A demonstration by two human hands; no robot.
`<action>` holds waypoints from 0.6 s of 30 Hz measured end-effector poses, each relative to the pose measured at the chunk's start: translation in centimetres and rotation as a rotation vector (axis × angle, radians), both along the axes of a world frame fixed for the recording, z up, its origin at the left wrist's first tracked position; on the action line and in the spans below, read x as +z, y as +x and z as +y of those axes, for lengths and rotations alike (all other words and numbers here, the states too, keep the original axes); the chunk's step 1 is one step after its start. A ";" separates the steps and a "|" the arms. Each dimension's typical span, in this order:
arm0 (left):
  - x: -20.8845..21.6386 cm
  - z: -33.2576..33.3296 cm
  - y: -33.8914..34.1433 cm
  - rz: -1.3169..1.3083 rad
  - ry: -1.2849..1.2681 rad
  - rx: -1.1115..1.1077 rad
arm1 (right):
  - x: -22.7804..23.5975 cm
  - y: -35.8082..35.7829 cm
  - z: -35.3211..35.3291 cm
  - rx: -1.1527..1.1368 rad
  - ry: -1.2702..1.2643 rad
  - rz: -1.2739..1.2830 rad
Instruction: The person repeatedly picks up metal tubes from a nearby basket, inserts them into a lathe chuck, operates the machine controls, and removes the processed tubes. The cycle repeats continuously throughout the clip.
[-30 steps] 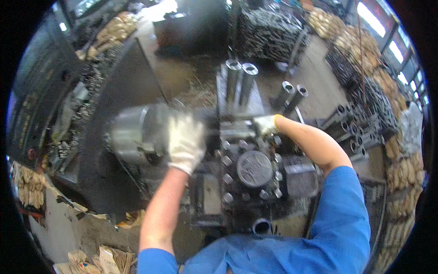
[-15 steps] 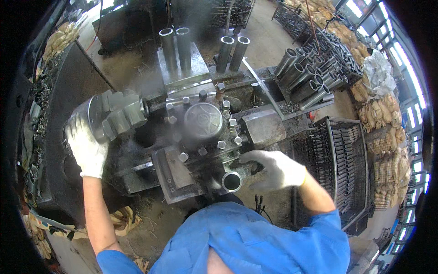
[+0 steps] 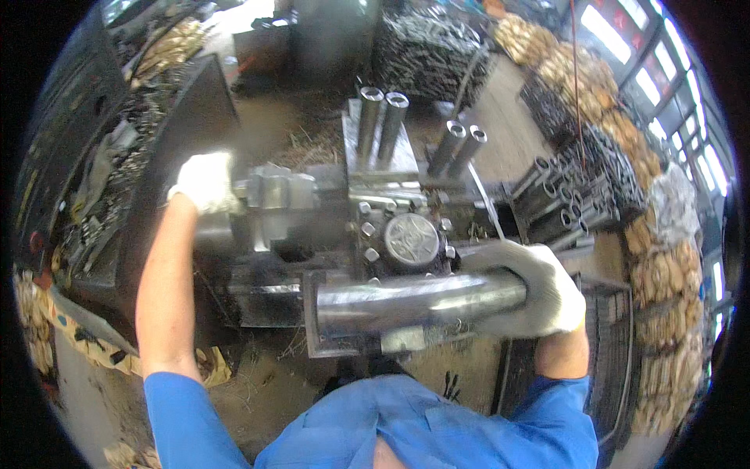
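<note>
My right hand (image 3: 547, 293), in a pale work glove, grips the right end of a smooth metal tube (image 3: 391, 303). The tube lies level across the near side of a lathe's tool post (image 3: 412, 239), a block with a round cap and square-headed bolts around it. At the left, my gloved left hand (image 3: 205, 186) is at the lathe chuck (image 3: 281, 189), whose stepped jaws point right. Blur hides the left fingers, so I cannot tell whether they grasp the chuck.
Two tubes (image 3: 383, 129) stand on a metal block behind the tool post, with two more (image 3: 457, 148) beside them. Several tubes (image 3: 566, 207) lean together at the right. A wire cage (image 3: 609, 344) stands near my right elbow; metal chips (image 3: 90, 207) lie at far left.
The tube that stood end-up beside my right hand is now gripped and lying level. My left hand has shifted up and right along the chuck. The whole view has shifted too.
</note>
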State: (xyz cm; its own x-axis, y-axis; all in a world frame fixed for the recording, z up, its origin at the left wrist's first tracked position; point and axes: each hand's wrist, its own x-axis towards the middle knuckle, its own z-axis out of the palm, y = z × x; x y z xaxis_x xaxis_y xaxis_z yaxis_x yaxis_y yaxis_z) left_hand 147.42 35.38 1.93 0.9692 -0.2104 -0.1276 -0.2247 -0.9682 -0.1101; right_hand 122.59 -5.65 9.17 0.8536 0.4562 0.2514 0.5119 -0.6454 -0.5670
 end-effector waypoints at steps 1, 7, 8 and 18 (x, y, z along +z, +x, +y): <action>-0.1 0.9 -0.2 -0.005 0.034 -0.023 | -0.3 2.3 0.3 -0.029 -0.227 -0.019; -4.1 0.6 -6.5 -0.674 -0.360 -0.209 | -3.6 12.3 -3.4 -0.201 -0.266 -0.243; -7.0 1.7 -8.3 -0.846 -0.414 -0.171 | -3.6 13.3 -3.2 -0.202 -0.263 -0.217; -24.6 3.7 -27.2 -0.158 -1.231 0.514 | -9.5 24.3 0.3 -0.105 -0.833 0.023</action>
State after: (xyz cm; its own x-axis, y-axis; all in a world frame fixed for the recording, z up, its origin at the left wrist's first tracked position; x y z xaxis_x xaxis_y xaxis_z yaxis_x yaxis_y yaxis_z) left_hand 120.26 39.08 -22.63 0.9589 0.2836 -0.0001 0.1260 -0.4259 0.8960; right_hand 146.94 -5.32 -0.30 0.9029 0.4026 -0.1504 0.4197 -0.9013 0.1069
